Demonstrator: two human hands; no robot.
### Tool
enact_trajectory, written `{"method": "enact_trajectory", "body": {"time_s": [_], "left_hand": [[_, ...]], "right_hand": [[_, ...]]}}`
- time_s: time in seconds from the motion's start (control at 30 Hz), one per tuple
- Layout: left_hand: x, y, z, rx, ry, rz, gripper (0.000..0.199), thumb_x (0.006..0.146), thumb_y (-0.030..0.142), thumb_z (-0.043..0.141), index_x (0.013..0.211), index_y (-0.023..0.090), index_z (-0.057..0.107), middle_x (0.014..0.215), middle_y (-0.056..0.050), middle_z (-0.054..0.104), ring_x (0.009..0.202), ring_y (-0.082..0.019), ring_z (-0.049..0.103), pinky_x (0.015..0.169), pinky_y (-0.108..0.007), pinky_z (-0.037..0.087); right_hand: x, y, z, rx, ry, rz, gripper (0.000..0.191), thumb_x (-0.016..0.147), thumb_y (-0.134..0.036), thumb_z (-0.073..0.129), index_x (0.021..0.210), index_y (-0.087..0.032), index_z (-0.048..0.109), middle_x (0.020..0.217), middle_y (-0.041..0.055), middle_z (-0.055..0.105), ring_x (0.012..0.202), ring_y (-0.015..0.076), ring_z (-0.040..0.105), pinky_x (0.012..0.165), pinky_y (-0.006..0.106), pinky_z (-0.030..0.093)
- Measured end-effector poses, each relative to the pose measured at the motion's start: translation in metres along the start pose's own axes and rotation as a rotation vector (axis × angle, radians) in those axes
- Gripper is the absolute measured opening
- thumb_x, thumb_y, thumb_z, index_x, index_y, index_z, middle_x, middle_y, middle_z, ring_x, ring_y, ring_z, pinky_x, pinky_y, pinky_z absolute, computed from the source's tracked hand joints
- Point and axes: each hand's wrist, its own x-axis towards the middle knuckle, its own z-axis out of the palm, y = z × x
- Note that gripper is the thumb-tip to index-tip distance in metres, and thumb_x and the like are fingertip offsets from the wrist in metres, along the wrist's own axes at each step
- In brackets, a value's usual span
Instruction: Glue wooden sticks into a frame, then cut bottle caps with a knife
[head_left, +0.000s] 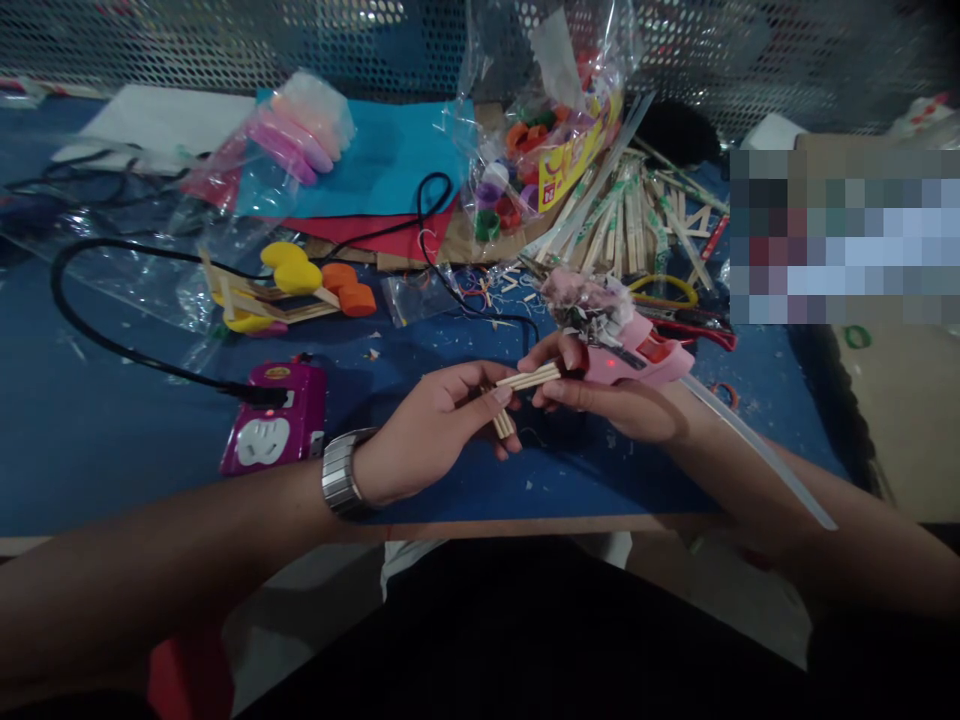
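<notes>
My left hand (442,420), with a metal watch on its wrist, pinches a small piece of thin wooden sticks (529,378) laid side by side. A second short bundle of sticks (502,424) angles downward between its fingers. My right hand (600,395) has its thumb and fingers closed at the right end of the upper sticks. A pink hot glue gun (637,352), its small red light lit, sits against the right hand, its clear glue stick (765,455) crossing over my forearm. Whether the palm also grips the gun is hidden.
A purple power strip (274,415) with a black cord stands at left. Behind it lies a stick model (285,290) with yellow and orange pieces. Further back are coloured sheets (360,150), a bag of caps (525,150), many sticks (615,220) and scissors (697,325).
</notes>
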Motion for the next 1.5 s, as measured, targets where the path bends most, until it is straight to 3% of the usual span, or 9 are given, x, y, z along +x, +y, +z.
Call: {"method": "enact_trajectory", "body": {"time_s": [0.1,0.3,0.5,0.63,0.87,1.0,1.13,1.3,1.5], "left_hand": [[0.0,0.002,0.002,0.005,-0.001,0.023,0.019,0.105,0.031,0.07,0.116,0.015,0.069,0.092,-0.001,0.07,0.068,-0.011,0.074,0.06,-0.022,0.06],[0.002,0.004,0.005,0.002,0.021,0.032,0.034,0.106,0.027,0.065,0.139,0.017,0.061,0.103,-0.005,0.072,0.07,-0.012,0.074,0.062,-0.025,0.06],[0.002,0.006,0.006,-0.044,0.083,0.03,0.06,0.099,0.014,0.067,0.153,0.024,0.044,0.114,-0.005,0.071,0.075,-0.012,0.075,0.063,-0.026,0.061],[0.002,0.007,0.006,-0.005,0.107,0.064,0.077,0.1,0.013,0.067,0.163,0.026,0.024,0.115,-0.004,0.07,0.077,-0.011,0.074,0.065,-0.024,0.063],[0.003,0.004,0.004,0.077,0.115,0.152,0.078,0.103,0.021,0.069,0.165,0.022,0.021,0.122,-0.01,0.078,0.087,-0.013,0.075,0.069,-0.023,0.062],[0.003,0.004,0.002,0.153,0.15,0.171,0.06,0.106,0.028,0.069,0.156,0.017,0.038,0.127,-0.014,0.081,0.084,-0.013,0.075,0.075,-0.026,0.063],[0.003,0.005,0.001,0.136,0.158,0.198,0.034,0.105,0.036,0.073,0.127,0.017,0.058,0.132,-0.015,0.081,0.091,-0.015,0.078,0.078,-0.028,0.064],[0.003,0.004,-0.002,0.092,0.185,0.244,0.028,0.104,0.04,0.073,0.114,0.021,0.056,0.135,-0.013,0.079,0.104,-0.018,0.079,0.079,-0.026,0.062],[0.001,0.003,-0.003,0.119,0.187,0.265,0.026,0.103,0.039,0.076,0.103,0.02,0.057,0.117,-0.007,0.081,0.08,-0.009,0.073,0.075,-0.022,0.058]], "right_hand": [[0.001,0.0,0.001,0.017,0.022,-0.033,0.035,0.095,-0.035,0.085,0.092,-0.023,0.053,0.109,0.001,0.07,0.086,0.0116,0.073,0.077,0.025,0.062],[0.003,-0.002,-0.003,-0.039,0.174,0.01,0.049,0.085,-0.05,0.091,0.089,-0.024,0.05,0.097,-0.0005,0.07,0.077,0.0132,0.071,0.056,0.022,0.051],[0.002,0.002,-0.011,-0.112,0.318,-0.009,0.041,0.09,-0.051,0.087,0.092,-0.026,0.055,0.102,0.0003,0.073,0.065,0.0112,0.06,0.057,0.027,0.051],[0.002,0.004,-0.013,-0.131,0.278,0.0,0.038,0.093,-0.056,0.082,0.09,-0.026,0.06,0.101,0.0003,0.071,0.065,0.0117,0.061,0.054,0.027,0.047],[0.002,-0.001,-0.009,-0.147,0.256,0.063,0.041,0.083,-0.056,0.092,0.096,-0.025,0.069,0.093,0.0003,0.074,0.071,0.016,0.07,0.052,0.026,0.05],[0.004,-0.005,-0.007,-0.088,0.223,0.112,0.049,0.073,-0.051,0.1,0.097,-0.023,0.067,0.098,0.0026,0.08,0.069,0.0163,0.072,0.052,0.026,0.053],[0.005,-0.006,-0.007,-0.086,0.248,0.124,0.049,0.075,-0.055,0.098,0.097,-0.023,0.068,0.091,0.0006,0.077,0.065,0.0142,0.07,0.052,0.025,0.054],[0.004,-0.006,-0.006,-0.057,0.3,0.143,0.054,0.072,-0.058,0.099,0.097,-0.023,0.065,0.089,-0.0005,0.076,0.06,0.0127,0.067,0.05,0.025,0.053],[0.004,-0.005,-0.005,-0.072,0.235,0.136,0.044,0.073,-0.046,0.101,0.088,-0.023,0.067,0.071,-0.0045,0.067,0.056,0.0127,0.063,0.05,0.025,0.051]]}}
